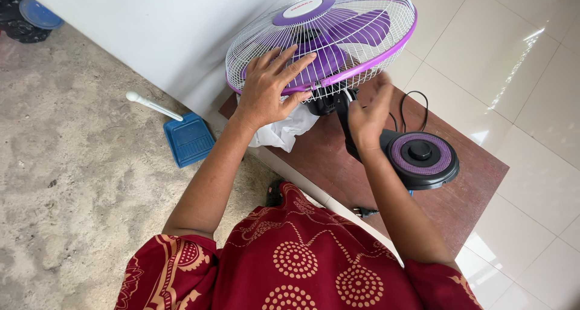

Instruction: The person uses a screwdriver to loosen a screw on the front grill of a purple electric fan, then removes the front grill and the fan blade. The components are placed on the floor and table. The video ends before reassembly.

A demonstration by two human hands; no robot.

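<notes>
Your left hand (270,86) spread flat on purple fan (338,32) white grille, frame centre; right hand (370,113) blurred, grip unclear, beside neck. Fan overhangs brown table (477,189) top-left edge; open tile right.

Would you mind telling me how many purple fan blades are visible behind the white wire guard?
3. One blade lies beside the left hand, one points right, and one sits near the hub. More may be hidden under the hand and hub.

Bright even daylight, glare streaks on the glossy floor tiles (519,62), right hand (370,113) motion-blurred, soft shadows
</notes>
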